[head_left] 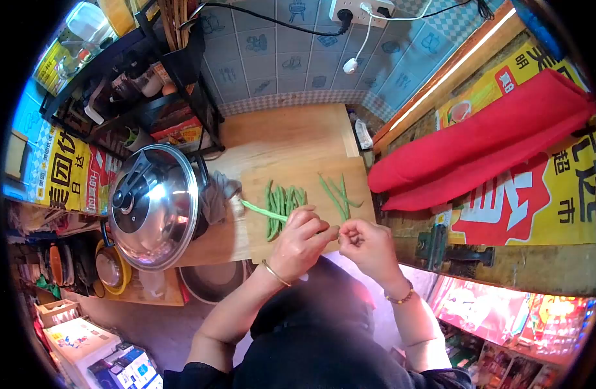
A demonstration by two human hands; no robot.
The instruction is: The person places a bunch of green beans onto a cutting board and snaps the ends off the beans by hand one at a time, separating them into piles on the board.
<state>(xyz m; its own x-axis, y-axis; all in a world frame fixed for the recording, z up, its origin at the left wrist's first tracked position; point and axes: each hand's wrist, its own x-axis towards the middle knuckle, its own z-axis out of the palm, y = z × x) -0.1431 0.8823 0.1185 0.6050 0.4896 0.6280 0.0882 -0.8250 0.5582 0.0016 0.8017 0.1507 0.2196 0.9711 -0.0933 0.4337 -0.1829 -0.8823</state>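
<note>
My left hand [301, 241] is closed around a long, bright green bean [264, 211] that sticks out to the left over the cutting board [256, 178]. Close beside it, my right hand [368, 245] has thumb and fingers pinched together near the left fingertips. Whatever the right fingers hold is too small and hidden to make out. Beyond my left hand a bunch of green beans [276, 204] lies side by side on the board. A few thinner green pieces [337, 194] lie apart, farther right.
A large pot with a shiny domed lid [157, 214] stands left of the board, a grey cloth [214, 200] beside it. Behind it is a black rack [207, 107]. A red cloth [479, 142] lies on the right-hand surface. Below the counter sits a round pan [214, 279].
</note>
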